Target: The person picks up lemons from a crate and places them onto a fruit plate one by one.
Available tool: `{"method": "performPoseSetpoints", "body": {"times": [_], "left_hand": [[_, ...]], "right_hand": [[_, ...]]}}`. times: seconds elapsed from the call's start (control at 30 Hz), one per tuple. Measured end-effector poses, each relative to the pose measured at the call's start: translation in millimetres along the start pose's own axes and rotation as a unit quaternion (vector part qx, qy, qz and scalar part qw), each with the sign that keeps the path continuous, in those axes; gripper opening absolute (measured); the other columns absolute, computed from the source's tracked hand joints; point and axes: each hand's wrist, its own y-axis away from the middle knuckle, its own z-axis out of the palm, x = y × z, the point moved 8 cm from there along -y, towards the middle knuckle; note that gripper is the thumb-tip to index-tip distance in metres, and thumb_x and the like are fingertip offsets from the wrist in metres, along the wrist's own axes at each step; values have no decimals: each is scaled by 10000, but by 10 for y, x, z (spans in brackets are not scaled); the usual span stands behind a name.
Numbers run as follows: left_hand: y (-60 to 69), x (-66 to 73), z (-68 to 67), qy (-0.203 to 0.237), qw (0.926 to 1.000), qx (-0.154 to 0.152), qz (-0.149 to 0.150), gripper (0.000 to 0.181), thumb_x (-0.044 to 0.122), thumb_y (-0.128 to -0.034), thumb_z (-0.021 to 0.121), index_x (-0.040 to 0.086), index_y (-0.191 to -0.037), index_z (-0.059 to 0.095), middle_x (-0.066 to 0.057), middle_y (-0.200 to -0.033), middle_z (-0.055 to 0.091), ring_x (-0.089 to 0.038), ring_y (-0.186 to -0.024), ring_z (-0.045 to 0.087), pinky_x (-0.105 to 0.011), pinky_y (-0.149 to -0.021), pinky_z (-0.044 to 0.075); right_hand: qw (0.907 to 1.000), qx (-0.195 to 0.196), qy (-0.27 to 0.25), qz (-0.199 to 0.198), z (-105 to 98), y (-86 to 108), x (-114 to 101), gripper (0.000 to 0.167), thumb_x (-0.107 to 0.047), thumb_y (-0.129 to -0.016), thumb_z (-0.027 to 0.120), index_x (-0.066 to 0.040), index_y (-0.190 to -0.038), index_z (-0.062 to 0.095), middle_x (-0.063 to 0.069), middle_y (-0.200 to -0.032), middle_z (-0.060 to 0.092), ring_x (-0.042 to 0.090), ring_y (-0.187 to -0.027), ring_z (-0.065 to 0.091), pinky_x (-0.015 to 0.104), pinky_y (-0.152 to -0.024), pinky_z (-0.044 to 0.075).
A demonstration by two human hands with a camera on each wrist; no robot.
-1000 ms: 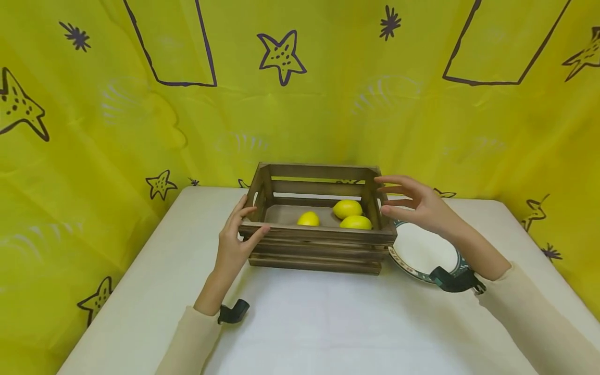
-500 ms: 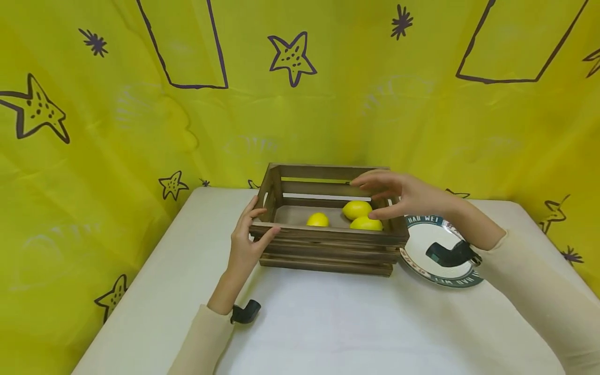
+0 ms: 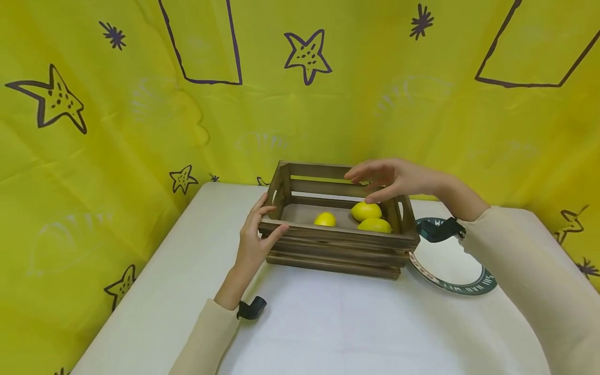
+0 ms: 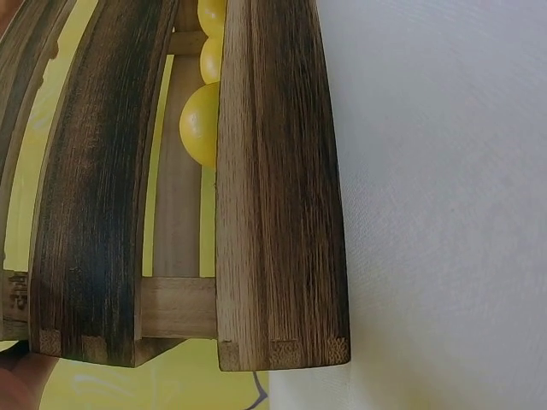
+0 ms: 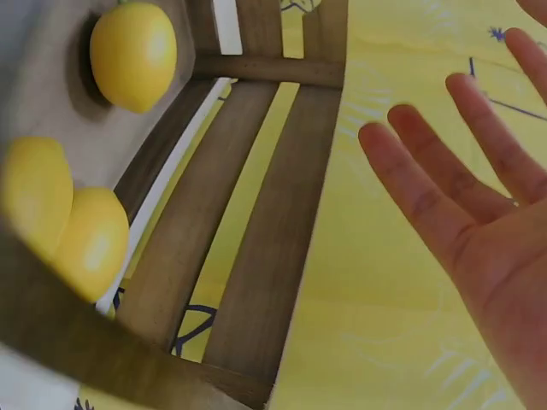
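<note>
My tabletop is white, with a yellow starry cloth behind at 12 o'clock. The wooden box sits in the middle, three lemons inside. My left hand holds its 9 o'clock end; my right hand, loose and empty, hangs over 2 o'clock. Only the head view shows the plate, at 4 o'clock.

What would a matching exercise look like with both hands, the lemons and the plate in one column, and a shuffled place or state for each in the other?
Column one:
1. Left hand
2. Right hand
3. Lemons
4. Plate

Column two:
A. Lying inside the crate
B. Raised, holding nothing
C. On the table, beside the crate's right end
D. Touching the crate's front left corner

Pairs: 1-D, 2-B, 3-A, 4-C
</note>
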Motion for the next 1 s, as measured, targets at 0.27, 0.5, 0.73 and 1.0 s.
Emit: {"method": "performPoseSetpoints", "body": {"times": [0.27, 0.5, 0.73, 1.0], "left_hand": [[-14, 1, 19, -59, 10000, -67, 7, 589, 474, -870, 670, 3, -1208, 569, -133, -1518, 408, -300, -1375, 420, -486, -1099, 360], [-5, 10, 1, -96, 10000, -10, 5, 510, 353, -863, 725, 10, -1208, 571, -132, -1514, 413, -295, -1373, 424, -463, -1105, 356], [2, 2, -12, -105, 9999, 19, -54, 466, 202, -832, 777, 8, -1204, 574, -128, -1514, 414, -291, -1383, 411, -467, -1109, 348], [-5, -14, 21, -172, 9998, -50, -94, 561, 439, -862, 678, -1, -1190, 568, -126, -1515, 413, -283, -1394, 396, -458, -1116, 343]], "right_hand": [[9993, 41, -84, 372, -85, -246, 163, 587, -40, -912, 674, 7, -1438, 417, 200, -1455, 456, 331, -1296, 499, 314, -983, 491], [9979, -131, -201, 595, -90, -539, 276, 591, -63, -887, 713, 11, -1414, 455, 236, -1428, 472, 379, -1281, 500, 346, -975, 500], [9970, -376, -284, 607, 5, -718, 416, 574, -38, -888, 703, 42, -1400, 454, 272, -1458, 421, 457, -1318, 427, 448, -1043, 438], [9800, -1026, -956, 1410, 264, -786, 690, 560, 18, -858, 708, -45, -1381, 516, 124, -1500, 423, 345, -1411, 337, 466, -1103, 365]]}}
